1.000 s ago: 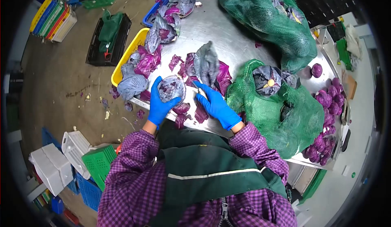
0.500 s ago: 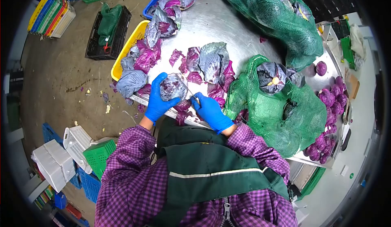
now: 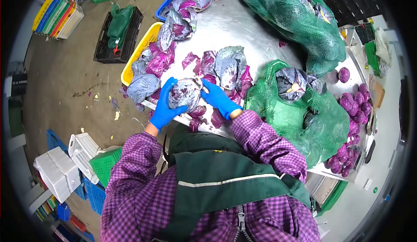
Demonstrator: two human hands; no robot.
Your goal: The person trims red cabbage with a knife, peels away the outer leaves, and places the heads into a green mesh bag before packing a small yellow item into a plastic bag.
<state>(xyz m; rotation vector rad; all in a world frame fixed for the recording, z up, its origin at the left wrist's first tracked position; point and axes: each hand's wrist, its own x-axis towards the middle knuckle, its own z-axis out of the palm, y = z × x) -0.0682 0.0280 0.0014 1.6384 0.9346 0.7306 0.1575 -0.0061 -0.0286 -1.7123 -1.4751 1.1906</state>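
A single head-worn camera looks forward and steeply down over the wearer's apron (image 3: 226, 172) onto a metal table (image 3: 230, 20) within arm's reach, its round, dark edges perhaps hiding some surroundings.

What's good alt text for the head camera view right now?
A gloved left hand grips a red cabbage over a metal table, the gloved right hand close at its side. Loose leaves, a yellow basket and green net sacks lie around; purple heads are piled at right.
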